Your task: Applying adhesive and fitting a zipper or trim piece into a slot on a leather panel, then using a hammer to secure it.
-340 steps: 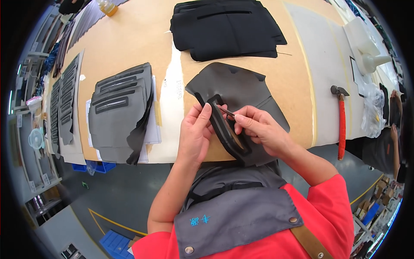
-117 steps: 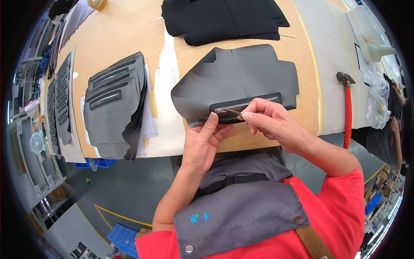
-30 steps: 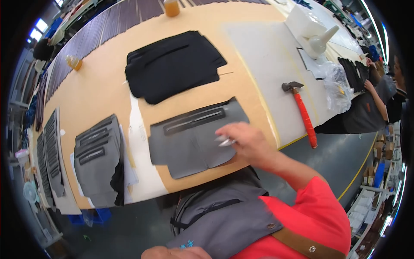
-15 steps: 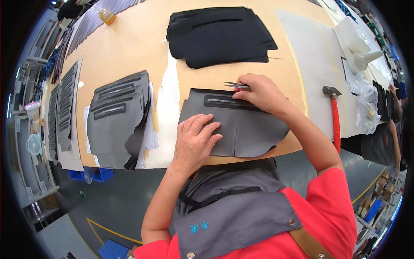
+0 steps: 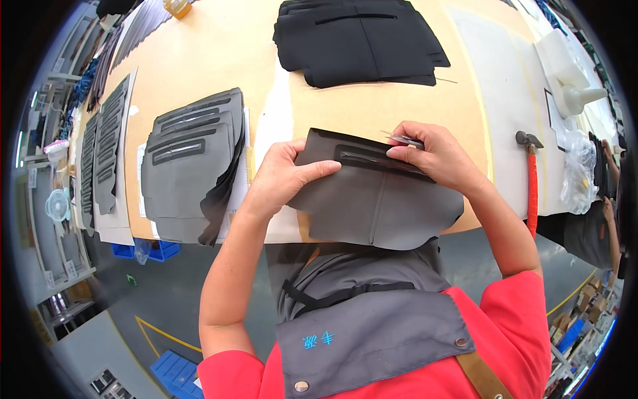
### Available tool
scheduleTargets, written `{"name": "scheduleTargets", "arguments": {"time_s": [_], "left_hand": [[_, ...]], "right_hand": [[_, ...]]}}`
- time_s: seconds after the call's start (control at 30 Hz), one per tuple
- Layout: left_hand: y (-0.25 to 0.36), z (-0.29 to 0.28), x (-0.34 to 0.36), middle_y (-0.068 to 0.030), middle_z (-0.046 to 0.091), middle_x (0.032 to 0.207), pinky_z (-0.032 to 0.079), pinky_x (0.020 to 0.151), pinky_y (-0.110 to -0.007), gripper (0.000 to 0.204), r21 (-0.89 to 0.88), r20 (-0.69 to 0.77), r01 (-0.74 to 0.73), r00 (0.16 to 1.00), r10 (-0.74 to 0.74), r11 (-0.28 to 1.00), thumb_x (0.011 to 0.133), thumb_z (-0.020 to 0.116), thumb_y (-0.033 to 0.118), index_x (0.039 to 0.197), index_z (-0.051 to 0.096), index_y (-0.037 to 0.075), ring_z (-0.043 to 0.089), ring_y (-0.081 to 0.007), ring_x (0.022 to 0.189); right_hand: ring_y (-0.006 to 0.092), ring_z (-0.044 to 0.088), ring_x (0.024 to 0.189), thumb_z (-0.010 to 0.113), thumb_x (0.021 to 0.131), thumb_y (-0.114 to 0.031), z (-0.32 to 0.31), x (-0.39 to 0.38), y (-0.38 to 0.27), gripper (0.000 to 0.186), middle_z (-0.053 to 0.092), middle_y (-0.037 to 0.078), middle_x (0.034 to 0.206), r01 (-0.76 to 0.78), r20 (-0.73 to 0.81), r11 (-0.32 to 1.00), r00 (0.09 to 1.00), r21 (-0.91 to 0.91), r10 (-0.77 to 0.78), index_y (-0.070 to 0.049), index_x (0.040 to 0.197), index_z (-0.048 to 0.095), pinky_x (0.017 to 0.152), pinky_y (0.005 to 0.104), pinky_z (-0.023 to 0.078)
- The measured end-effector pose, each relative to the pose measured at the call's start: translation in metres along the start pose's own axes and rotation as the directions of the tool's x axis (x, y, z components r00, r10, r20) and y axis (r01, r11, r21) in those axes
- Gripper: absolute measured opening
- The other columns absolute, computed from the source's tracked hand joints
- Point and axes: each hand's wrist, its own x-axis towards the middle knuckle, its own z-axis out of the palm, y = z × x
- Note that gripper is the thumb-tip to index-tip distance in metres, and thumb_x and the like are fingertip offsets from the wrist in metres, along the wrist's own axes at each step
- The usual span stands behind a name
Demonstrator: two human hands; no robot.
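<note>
A dark grey fabric panel (image 5: 382,199) with a sewn slot lies over the near edge of the tan table (image 5: 219,53). My left hand (image 5: 286,176) grips the panel's left upper edge, thumb on top beside the slot. My right hand (image 5: 435,156) presses on the panel's upper right edge and pinches a small pair of metal snips (image 5: 401,139), whose tips point left above the slot. Both hands hold the panel up off the table a little.
A stack of grey slotted panels (image 5: 189,163) lies to the left, and black panels (image 5: 362,40) lie at the far side. A red-handled hammer (image 5: 531,183) rests at the right edge. More grey pieces (image 5: 106,153) line the far left. A white plastic cone (image 5: 571,80) stands beyond the hammer.
The panel has come toward me and now hangs over the table edge. My left hand went from flat on the panel to gripping its top edge; my right hand still holds the snips.
</note>
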Motion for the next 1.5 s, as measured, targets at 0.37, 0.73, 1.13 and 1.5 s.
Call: {"name": "scheduleTargets", "arguments": {"time_s": [0.37, 0.73, 1.13, 1.5], "left_hand": [[-0.01, 0.02, -0.01, -0.0081, 0.074, 0.099, 0.056, 0.077, -0.027, 0.035, -0.232, 0.054, 0.062, 0.997, -0.05, 0.971, 0.084, 0.083, 0.014, 0.11, 0.071, -0.005, 0.069, -0.0121, 0.086], [-0.01, 0.029, -0.009, -0.0069, 0.073, 0.107, 0.053, 0.088, -0.027, 0.04, -0.424, 0.194, 0.215, 0.97, -0.144, 0.88, 0.083, 0.084, 0.01, 0.118, 0.069, -0.004, 0.067, -0.0121, 0.097], [-0.022, 0.031, -0.005, -0.0202, 0.067, 0.112, 0.057, 0.086, -0.029, 0.074, -0.388, 0.086, 0.269, 0.963, -0.256, 0.882, 0.078, 0.09, 0.015, 0.126, 0.046, -0.02, 0.069, -0.0199, 0.099], [-0.013, 0.033, -0.008, -0.0168, 0.07, 0.109, 0.056, 0.085, -0.029, 0.059, -0.427, 0.145, 0.256, 0.966, -0.214, 0.867, 0.079, 0.089, 0.014, 0.12, 0.057, -0.013, 0.069, -0.018, 0.097]], "right_hand": [[0.0234, 0.053, 0.066, 0.073, 0.093, -0.023, 0.02, 0.01, -0.005, 0.026, 0.058, 0.015, 0.071, -0.016, 0.113, 0.999, 0.993, 0.027, 0.013, 0.002, 0.095, 0.066, 0.065, 0.0367, 0.045], [0.024, 0.062, 0.081, 0.064, 0.094, -0.005, 0.027, 0.005, 0.008, 0.013, 0.064, 0.009, 0.089, 0.296, -0.048, 0.92, 0.947, -0.257, -0.318, -0.002, 0.107, 0.067, 0.074, 0.0337, 0.049], [-0.0023, 0.033, 0.058, 0.054, 0.107, -0.027, 0.013, -0.062, -0.018, 0.029, 0.063, -0.005, 0.088, -0.37, 0.293, 0.738, 0.925, 0.564, 0.24, -0.008, 0.127, 0.063, 0.05, 0.0164, 0.022], [-0.0023, 0.03, 0.052, 0.061, 0.104, -0.033, 0.018, -0.056, -0.015, 0.024, 0.061, -0.004, 0.082, -0.495, 0.322, 0.675, 0.869, 0.547, 0.376, -0.009, 0.108, 0.063, 0.046, 0.0189, 0.018]]}}
